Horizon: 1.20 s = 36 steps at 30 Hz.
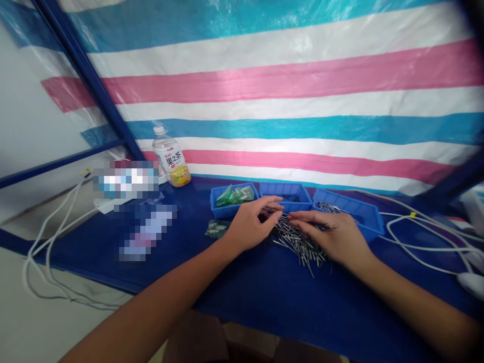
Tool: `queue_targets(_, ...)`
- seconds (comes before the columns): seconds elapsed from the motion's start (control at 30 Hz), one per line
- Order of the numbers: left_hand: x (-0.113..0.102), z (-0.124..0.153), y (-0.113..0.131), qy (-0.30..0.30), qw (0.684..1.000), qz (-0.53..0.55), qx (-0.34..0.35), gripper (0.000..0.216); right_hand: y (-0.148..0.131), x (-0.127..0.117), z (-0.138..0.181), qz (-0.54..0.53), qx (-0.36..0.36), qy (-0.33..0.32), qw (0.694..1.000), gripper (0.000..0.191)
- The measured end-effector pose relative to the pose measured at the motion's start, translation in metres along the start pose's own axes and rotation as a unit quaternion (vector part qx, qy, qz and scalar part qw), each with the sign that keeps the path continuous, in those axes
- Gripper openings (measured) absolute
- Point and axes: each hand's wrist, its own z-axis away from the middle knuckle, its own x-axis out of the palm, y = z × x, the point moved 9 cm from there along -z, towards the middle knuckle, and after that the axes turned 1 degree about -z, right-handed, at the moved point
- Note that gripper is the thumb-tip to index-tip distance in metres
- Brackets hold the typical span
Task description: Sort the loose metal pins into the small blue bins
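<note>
We work at a heap of pins (298, 244) that lies on the tabletop toward its back edge, about midway along it and just in front of the three bins. Our left hand (249, 224) comes at the heap from its left side, fingers drawn close together with their tips at the pins. Whether a pin sits between them we cannot tell, as the fingertips blur into the metal. Our right hand (328, 232) lies flat on the heap, palm down and fingers spread long, holding nothing.

To do this sorting well, we judge that the flat hand should press lightly, only enough to stop the heap from sliding toward the front edge. The pins are thin and tangled, so we should tease one or a few free at the heap's rim rather than dig into its middle. A pinch near a pin's middle ought to hold it level.

The left bin (223, 210) holds green packets (234, 195). The middle bin (298, 205) sits just behind our left fingertips. The right bin (368, 222) already holds some pins at its left end. A small bag (216, 229) lies beside our left wrist, and we should steer loose pins away from it. A bottle (172, 161) stands near the back left corner, and cables (416, 242) trail along the right edge, both well apart from the heap.
</note>
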Motion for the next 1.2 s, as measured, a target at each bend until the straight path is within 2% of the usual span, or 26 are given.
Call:
queue_targets(0.13,0.004,0.0,-0.004,-0.024,1.0,-0.005,-0.015,0.021,0.006,0.007,0.001,-0.082,0.034,-0.015,0.996,0.024)
queue_targets(0.3,0.008,0.0,-0.011,-0.043,0.998,0.028,-0.035,0.024,0.018,0.012,0.002,-0.177,0.092,-0.013,0.98,0.028)
queue_targets(0.53,0.011,0.002,-0.017,-0.06,0.996,0.046,-0.053,0.021,0.021,0.018,0.004,-0.26,0.111,-0.021,0.959,0.029)
queue_targets(0.63,0.013,0.002,-0.021,-0.067,0.993,0.069,-0.062,0.024,0.025,0.019,0.004,-0.243,0.111,-0.027,0.963,0.03)
queue_targets(0.73,0.012,0.001,-0.021,-0.056,0.993,0.082,-0.059,0.023,0.023,0.016,0.003,-0.166,0.088,-0.035,0.982,0.025)
queue_targets(0.83,0.01,0.001,-0.018,-0.046,0.995,0.078,-0.052,0.024,0.01,0.01,0.0,-0.04,0.033,-0.038,0.998,0.017)
queue_targets(0.93,0.01,0.001,-0.015,-0.044,0.995,0.075,-0.047,0.029,-0.008,0.006,-0.001,0.048,-0.029,-0.031,0.998,0.014)
queue_targets(1.0,0.01,0.001,-0.014,-0.039,0.994,0.093,-0.044,0.03,-0.017,0.006,-0.001,0.073,-0.056,-0.033,0.995,0.019)
queue_targets(1.13,0.012,0.001,-0.017,-0.034,0.983,0.171,-0.05,0.035,-0.024,0.007,-0.002,0.071,-0.083,-0.047,0.993,0.041)
queue_targets(1.2,0.013,0.002,-0.02,-0.038,0.981,0.178,-0.06,0.034,-0.027,0.007,-0.003,0.06,-0.096,-0.051,0.992,0.041)
